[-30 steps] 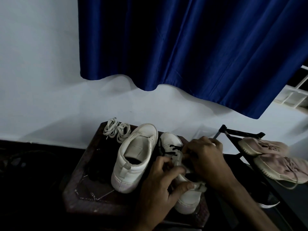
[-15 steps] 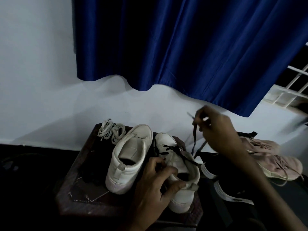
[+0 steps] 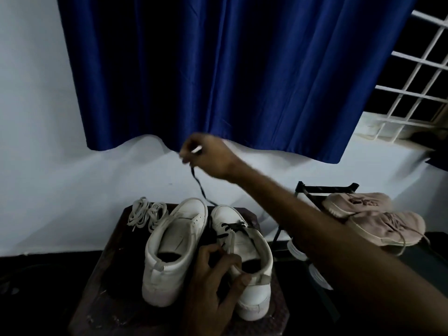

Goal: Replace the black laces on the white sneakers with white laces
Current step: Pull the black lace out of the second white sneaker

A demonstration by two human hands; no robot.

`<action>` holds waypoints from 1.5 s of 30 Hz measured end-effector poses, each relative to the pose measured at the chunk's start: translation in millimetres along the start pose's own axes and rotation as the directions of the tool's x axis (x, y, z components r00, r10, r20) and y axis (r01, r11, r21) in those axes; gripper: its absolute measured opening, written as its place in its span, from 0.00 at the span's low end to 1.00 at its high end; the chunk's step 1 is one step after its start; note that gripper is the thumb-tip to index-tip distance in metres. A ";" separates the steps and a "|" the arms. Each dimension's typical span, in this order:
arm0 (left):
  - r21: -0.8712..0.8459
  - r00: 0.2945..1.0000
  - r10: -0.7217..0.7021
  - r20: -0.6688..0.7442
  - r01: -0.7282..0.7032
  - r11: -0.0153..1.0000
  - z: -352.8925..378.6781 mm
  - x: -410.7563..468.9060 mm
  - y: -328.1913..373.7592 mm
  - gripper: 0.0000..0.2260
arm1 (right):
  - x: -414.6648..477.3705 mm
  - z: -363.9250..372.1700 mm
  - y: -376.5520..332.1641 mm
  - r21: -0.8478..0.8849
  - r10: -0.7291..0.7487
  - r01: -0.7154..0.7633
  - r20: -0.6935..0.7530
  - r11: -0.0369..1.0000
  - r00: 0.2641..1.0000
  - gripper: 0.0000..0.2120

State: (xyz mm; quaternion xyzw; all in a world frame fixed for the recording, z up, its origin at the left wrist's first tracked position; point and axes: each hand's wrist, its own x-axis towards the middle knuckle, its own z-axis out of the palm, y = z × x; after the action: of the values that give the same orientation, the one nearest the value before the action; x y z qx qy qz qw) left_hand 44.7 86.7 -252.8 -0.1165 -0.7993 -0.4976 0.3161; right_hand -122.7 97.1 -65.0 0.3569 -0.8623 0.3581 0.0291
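Head view: a dark counter (image 3: pixel 101 287) sits at six o'clock in the frame, carrying two white high-top sneakers side by side, toes pointing to twelve o'clock. The unlaced sneaker (image 3: pixel 174 248) stands at nine o'clock of its mate, the two touching along their sides. The laced sneaker (image 3: pixel 244 251) has the black lace (image 3: pixel 198 185) crossing only its lower eyelets. From there one end of the lace runs up toward eleven o'clock to the right hand (image 3: pixel 206 154), which is raised in front of the hem of the blue curtain (image 3: pixel 230 69) and pinches the lace in closed fingers; the hand is motion-blurred. The left hand (image 3: pixel 213 270) comes in from six o'clock, its fingers curled around the collar of the laced sneaker, gripping it. The white laces (image 3: pixel 145 212) lie bunched on the counter's far corner, at ten o'clock of the unlaced sneaker. At three o'clock, a pair of pink shoes (image 3: pixel 378 219) rests on a black rack (image 3: pixel 324 187). A white window grille (image 3: pixel 417 81) fills two o'clock.
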 end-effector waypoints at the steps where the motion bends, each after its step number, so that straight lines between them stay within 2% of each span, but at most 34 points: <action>1: 0.002 1.000 0.002 -0.001 -0.002 1.000 -0.2 0.2 -0.4 0.12 | -6.5 8.3 4.4 -0.030 0.004 -0.003 0.046 1.000 0.999 0.03; 7: -0.007 1.000 0.013 0.023 -0.013 1.000 -1.5 3.1 3.0 0.12 | -44.3 12.1 43.8 -0.116 0.074 -0.050 0.212 0.992 0.974 0.10; 11: 0.019 1.000 0.022 0.012 -0.022 1.000 -3.5 3.1 4.1 0.12 | -77.4 -9.8 53.1 -0.116 0.076 -0.064 0.101 0.991 0.992 0.07; 15: -0.011 1.000 0.000 -0.018 0.000 1.000 -6.2 3.7 8.2 0.13 | -127.3 -27.2 62.8 -0.135 0.222 -0.208 0.101 0.969 0.970 0.06; 20: 0.039 0.966 -0.184 -0.181 0.194 0.980 -4.8 25.2 29.2 0.10 | -159.9 -22.0 79.3 -0.086 0.292 -0.285 0.076 0.955 0.954 0.05; 22: 0.098 0.952 -0.283 -0.120 0.295 0.950 -6.0 39.3 37.5 0.14 | -162.8 -21.4 81.7 -0.094 0.293 -0.286 0.075 0.954 0.953 0.06; 24: 0.239 0.932 -0.362 -0.026 0.357 0.903 -7.9 51.0 41.5 0.18 | -162.1 -23.1 80.1 -0.066 0.289 -0.286 0.028 0.956 0.957 0.03; 26: 0.364 0.921 -0.388 0.018 0.356 0.861 -7.9 57.6 43.2 0.14 | -159.1 -23.1 73.9 -0.023 0.269 -0.270 -0.039 0.963 0.962 0.04; 28: 0.415 0.921 -0.390 0.006 0.353 0.839 -5.6 57.4 44.7 0.09 | -156.2 -20.0 67.5 -0.017 0.248 -0.248 -0.029 0.969 0.968 0.04; 30: 0.408 0.919 -0.394 -0.034 0.372 0.834 -4.9 53.7 45.8 0.08 | -156.6 -13.4 65.5 -0.099 0.239 -0.238 0.000 0.966 0.971 0.03; 33: 0.369 0.903 -0.422 -0.076 0.419 0.830 -4.4 49.8 44.4 0.07 | -162.1 -9.4 71.3 -0.174 0.229 -0.240 -0.083 0.955 0.970 0.07; 35: 0.384 0.906 -0.419 -0.064 0.410 0.827 -2.0 50.0 44.0 0.09 | -167.8 -12.9 76.9 -0.097 0.263 -0.274 -0.113 0.957 0.958 0.08; 37: 0.397 0.907 -0.420 -0.038 0.400 0.826 -1.5 50.0 45.9 0.10 | -173.5 -19.2 81.8 0.107 0.360 -0.352 -0.068 0.930 0.930 0.11; 39: 0.476 0.922 -0.387 -0.029 0.353 0.805 -5.2 51.3 48.6 0.11 | -177.9 -25.6 87.5 0.279 0.422 -0.389 -0.067 0.878 0.904 0.09; 42: 0.571 0.967 -0.255 -0.023 0.222 0.790 -13.7 65.5 53.1 0.13 | -182.4 -29.1 92.9 0.280 0.425 -0.375 -0.146 0.884 0.893 0.03; 45: 0.567 0.968 -0.224 0.113 0.122 0.814 -18.8 93.9 56.1 0.07 | -184.0 -22.0 88.8 0.262 0.384 -0.341 -0.131 0.903 0.914 0.02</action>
State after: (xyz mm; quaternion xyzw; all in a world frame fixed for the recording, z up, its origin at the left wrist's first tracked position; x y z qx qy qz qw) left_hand 7.6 85.1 -148.2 0.0108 -0.9410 -0.2582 0.2186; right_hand -46.9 263.9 -158.0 0.1569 -0.8594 0.4867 -0.0030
